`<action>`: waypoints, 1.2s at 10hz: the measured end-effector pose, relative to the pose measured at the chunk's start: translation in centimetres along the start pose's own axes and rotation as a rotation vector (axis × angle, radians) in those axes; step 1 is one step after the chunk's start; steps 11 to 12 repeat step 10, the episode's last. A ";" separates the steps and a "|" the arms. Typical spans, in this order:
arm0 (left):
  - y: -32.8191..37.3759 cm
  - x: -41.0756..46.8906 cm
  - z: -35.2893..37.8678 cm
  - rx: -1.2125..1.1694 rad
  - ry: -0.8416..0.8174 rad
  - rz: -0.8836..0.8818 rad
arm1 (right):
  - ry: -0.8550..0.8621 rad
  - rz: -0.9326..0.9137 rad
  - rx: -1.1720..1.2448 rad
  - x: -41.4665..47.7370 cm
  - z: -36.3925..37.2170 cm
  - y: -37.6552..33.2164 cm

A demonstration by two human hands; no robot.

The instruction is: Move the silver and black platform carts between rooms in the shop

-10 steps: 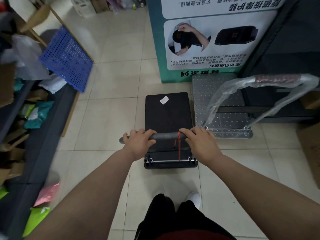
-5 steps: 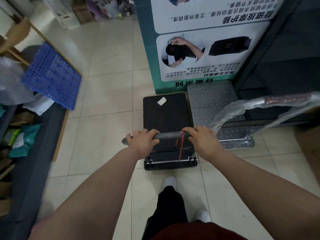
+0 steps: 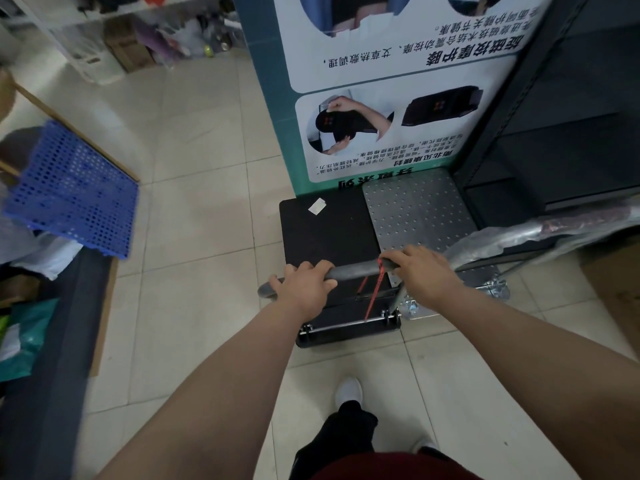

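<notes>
Both hands grip the handle (image 3: 353,270) of the black cart (image 3: 329,237). The left hand (image 3: 304,289) is curled shut over the handle's left part, fingers wrapped across the top; the right hand (image 3: 424,271) is closed likewise on the right part, just beside a red strap (image 3: 374,292) that hangs from the bar down toward the cart's near edge. The black cart stands on the tiled floor (image 3: 197,237), its far edge at the foot of a green and white sign (image 3: 381,98), with a small white label (image 3: 317,206) near the deck's far end. The silver cart (image 3: 419,209) stands just beside it on the right, its studded deck running alongside the black one and reaching the base of the sign; whether the two decks touch cannot be told. The silver cart's handle (image 3: 540,233), wrapped in clear plastic, leans out to the right. Dark shelves (image 3: 571,133) rise behind the silver cart. At left, a blue perforated panel (image 3: 72,188) leans over a low dark ledge holding bags. The person's dark trouser leg (image 3: 346,431) and white shoe (image 3: 348,391) show behind the black cart
</notes>
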State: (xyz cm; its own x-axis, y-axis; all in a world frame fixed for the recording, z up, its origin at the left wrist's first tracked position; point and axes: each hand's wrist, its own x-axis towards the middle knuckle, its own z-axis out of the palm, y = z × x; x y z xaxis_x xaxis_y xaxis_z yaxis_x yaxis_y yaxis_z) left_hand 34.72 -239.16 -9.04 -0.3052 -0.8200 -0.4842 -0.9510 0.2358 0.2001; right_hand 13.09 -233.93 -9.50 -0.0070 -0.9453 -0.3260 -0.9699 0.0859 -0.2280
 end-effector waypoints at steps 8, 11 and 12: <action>1.4 -1.1 -0.7 -0.118 0.159 -0.033 | 0.032 0.071 0.070 -3.0 -1.2 1.9; 7.0 -4.6 0.2 -0.098 0.264 -0.010 | -0.031 -0.014 0.031 -7.8 -2.8 5.4; 7.0 -4.6 0.2 -0.098 0.264 -0.010 | -0.031 -0.014 0.031 -7.8 -2.8 5.4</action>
